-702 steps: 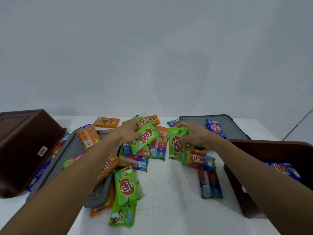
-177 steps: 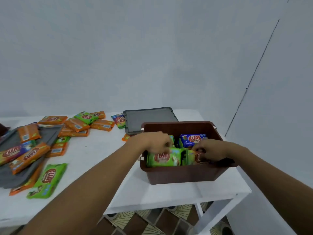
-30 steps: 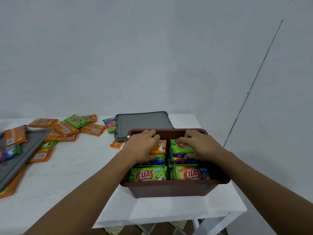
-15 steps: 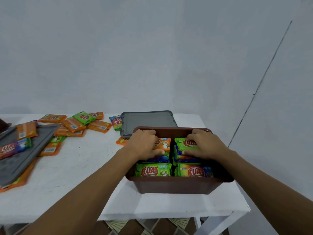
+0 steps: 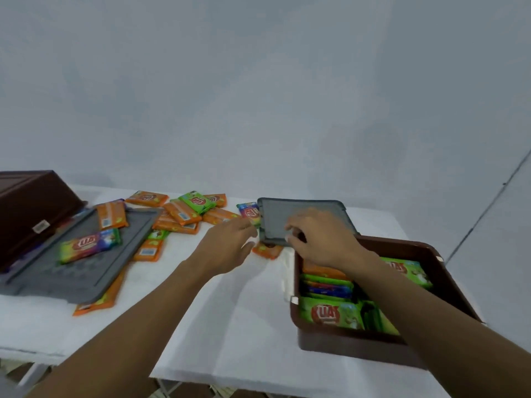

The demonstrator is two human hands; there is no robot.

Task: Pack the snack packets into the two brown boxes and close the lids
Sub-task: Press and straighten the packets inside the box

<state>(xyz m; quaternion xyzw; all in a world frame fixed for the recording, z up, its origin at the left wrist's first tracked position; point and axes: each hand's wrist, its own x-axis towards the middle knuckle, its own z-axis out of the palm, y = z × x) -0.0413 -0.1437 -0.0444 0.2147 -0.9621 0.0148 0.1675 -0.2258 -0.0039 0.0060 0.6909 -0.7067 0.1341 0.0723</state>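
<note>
Nearest: brown box (image 5: 356,344) at the table's (image 5: 230,326) right front corner, lid off, packed with snack packets (image 5: 334,313), green ones in front, blue and orange behind them. Right forearm crosses over the box. Right hand (image 5: 321,239) is past its far rim, fingers curled over the near edge of the grey lid (image 5: 304,218); looks like a grip, but blur hides the fingertips. Left hand (image 5: 227,248) sits just left of that lid, fingers loosely spread, tips at the lid's left corner; contact unclear. One orange packet (image 5: 267,250) pokes out from under the lid's near edge.

Left side: second grey lid (image 5: 74,271) flat on the table, two packets on top, more tucked underneath. Second brown box (image 5: 31,211) tipped on its side at the far left. Loose orange and green packets (image 5: 186,209) scattered further back between the lids.
</note>
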